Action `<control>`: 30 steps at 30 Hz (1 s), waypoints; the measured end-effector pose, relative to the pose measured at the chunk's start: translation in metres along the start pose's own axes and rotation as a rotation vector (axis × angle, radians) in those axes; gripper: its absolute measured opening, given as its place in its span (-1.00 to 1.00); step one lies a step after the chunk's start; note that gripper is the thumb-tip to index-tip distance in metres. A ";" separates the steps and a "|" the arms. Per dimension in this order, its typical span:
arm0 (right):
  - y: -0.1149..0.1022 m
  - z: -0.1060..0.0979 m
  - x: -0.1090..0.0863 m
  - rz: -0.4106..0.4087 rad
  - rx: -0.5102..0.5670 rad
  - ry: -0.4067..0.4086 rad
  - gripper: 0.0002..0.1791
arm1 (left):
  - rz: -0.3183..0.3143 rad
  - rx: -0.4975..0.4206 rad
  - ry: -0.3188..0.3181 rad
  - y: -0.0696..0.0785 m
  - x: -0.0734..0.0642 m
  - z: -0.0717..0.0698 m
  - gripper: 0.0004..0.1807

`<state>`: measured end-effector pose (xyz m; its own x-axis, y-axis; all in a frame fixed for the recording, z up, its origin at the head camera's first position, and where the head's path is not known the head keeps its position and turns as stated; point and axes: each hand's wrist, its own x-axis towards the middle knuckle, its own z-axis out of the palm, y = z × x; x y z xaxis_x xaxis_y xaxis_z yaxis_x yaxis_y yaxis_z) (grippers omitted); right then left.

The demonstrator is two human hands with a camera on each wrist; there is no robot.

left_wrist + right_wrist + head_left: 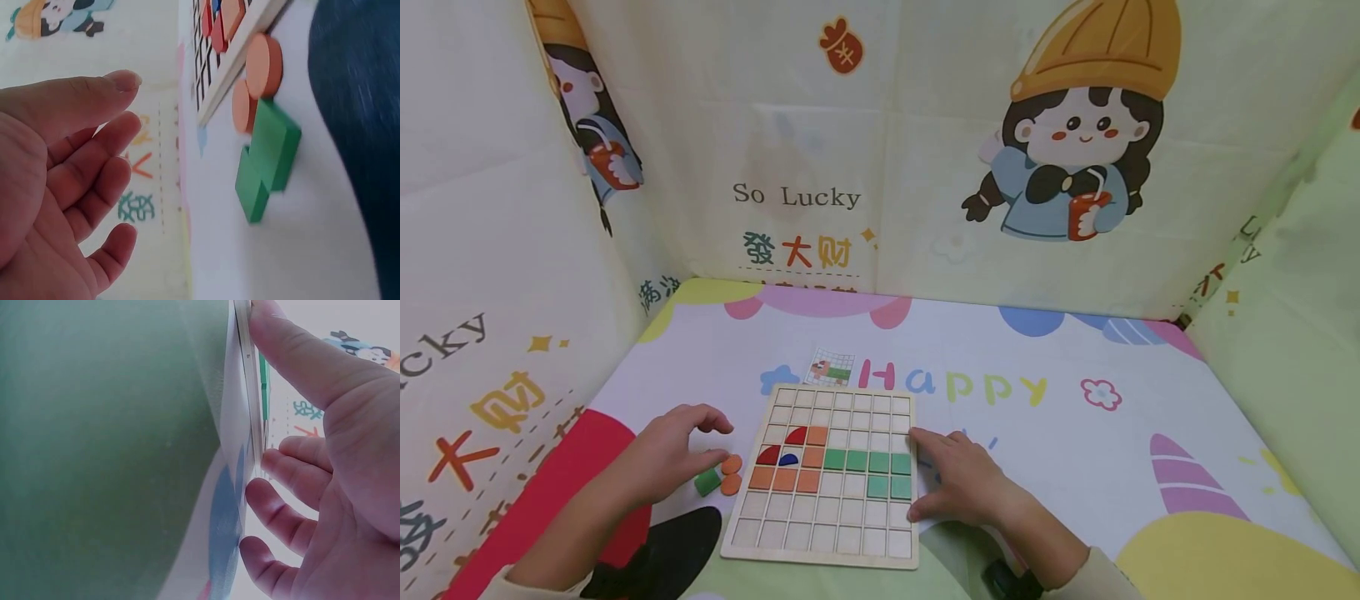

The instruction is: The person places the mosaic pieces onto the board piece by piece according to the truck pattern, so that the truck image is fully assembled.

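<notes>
A wooden grid board (850, 539) lies on the table with orange squares (784, 480), green squares (857, 461), red quarter-round pieces (796, 435) and a blue half-round piece (788, 459) in its cells. Left of it are two orange discs (731, 484) and green square pieces (707, 482); the left wrist view shows two green squares (273, 145), overlapping. My left hand (666, 457) hovers beside these loose pieces, thumb and fingers apart, holding nothing. My right hand (964, 481) rests at the board's right edge, thumb and fingertips touching the rim.
A small picture card (830, 367) with a coloured grid pattern lies just behind the board. Printed fabric walls (925, 167) stand at the back and both sides. A dark object (1002, 577) sits under the right forearm at the front.
</notes>
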<state>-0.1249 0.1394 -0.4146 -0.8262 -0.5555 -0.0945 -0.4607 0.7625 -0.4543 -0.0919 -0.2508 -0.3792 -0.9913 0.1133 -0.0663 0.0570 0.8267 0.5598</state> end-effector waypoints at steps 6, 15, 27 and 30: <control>0.000 -0.001 0.000 -0.005 -0.004 0.006 0.05 | -0.020 0.025 0.004 -0.013 -0.004 -0.006 -0.53; -0.001 -0.002 -0.001 -0.003 -0.005 0.007 0.06 | -0.097 0.030 -0.053 -0.031 -0.001 -0.007 -0.47; -0.001 0.000 -0.001 -0.001 0.005 0.005 0.04 | -0.117 -0.002 -0.131 -0.044 0.004 0.002 -0.45; -0.001 0.000 -0.001 0.001 0.006 0.005 0.04 | -0.108 -0.011 -0.126 -0.043 0.004 0.003 -0.45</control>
<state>-0.1235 0.1394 -0.4137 -0.8280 -0.5533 -0.0908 -0.4580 0.7608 -0.4598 -0.0975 -0.2844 -0.4066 -0.9688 0.0930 -0.2298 -0.0512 0.8319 0.5526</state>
